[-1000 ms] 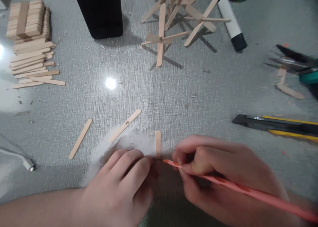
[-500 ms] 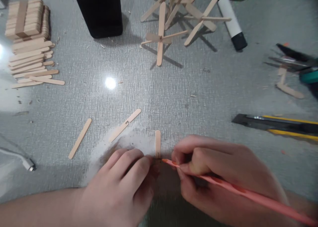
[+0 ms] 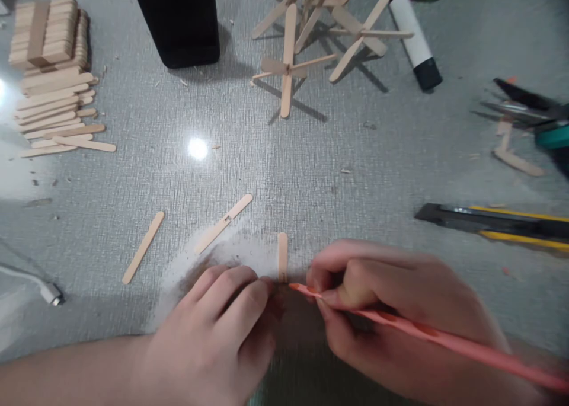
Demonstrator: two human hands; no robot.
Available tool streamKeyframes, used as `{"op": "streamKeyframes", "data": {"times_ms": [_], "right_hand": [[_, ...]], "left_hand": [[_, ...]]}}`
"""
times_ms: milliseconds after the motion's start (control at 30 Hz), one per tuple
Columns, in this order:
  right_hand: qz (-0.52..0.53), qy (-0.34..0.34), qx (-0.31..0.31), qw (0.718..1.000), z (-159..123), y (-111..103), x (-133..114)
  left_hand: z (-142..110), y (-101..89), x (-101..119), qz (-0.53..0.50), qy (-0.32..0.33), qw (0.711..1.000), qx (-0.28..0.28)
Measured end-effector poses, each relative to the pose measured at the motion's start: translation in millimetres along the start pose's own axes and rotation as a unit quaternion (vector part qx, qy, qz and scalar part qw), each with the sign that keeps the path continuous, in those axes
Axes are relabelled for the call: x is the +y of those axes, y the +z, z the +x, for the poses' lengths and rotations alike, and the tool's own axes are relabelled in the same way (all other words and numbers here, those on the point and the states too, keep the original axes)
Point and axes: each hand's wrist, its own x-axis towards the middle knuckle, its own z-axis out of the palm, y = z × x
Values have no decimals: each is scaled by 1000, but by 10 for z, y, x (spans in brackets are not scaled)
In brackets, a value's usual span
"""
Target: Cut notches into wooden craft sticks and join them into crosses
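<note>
Your right hand [image 3: 391,311] is clamped on a pink pencil [image 3: 471,347], fingers bunched near its tip; that tip sits just beside the near part of a wooden stick [image 3: 283,255], to its right, though you cannot tell whether they touch; your left hand [image 3: 222,329] lies to the left with its fingers curled together, fingertips close by the same stick, and whether they pinch it you cannot tell, since that end is lost in shadow and behind the fingers.

The stick points away from you on the grey tabletop [image 3: 377,157], small dark marks across its near part; to its left, beyond your left hand, lies a notched stick [image 3: 240,206], slanted, and farther left a plain stick [image 3: 143,248]; a white cable [image 3: 50,292] ends near the left edge.

Beyond your right hand is a cutter [image 3: 515,223], with pliers [image 3: 533,104] farther off; crossed sticks [image 3: 288,95] stand at the far side between a black box [image 3: 186,32] and a white tube [image 3: 411,29]; a bundle [image 3: 57,32] sits far left.
</note>
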Motion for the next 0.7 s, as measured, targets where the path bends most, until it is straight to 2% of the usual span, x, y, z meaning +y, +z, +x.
{"op": "streamKeyframes", "data": {"times_ms": [433,700], "right_hand": [[8,6,20,1000,11,-26,-6],[11,-1,0,1000,23,-42,8]], "left_hand": [[-10,24,-2,11,9,1000,8],[-31,24,-1,10,8,1000,5]]}}
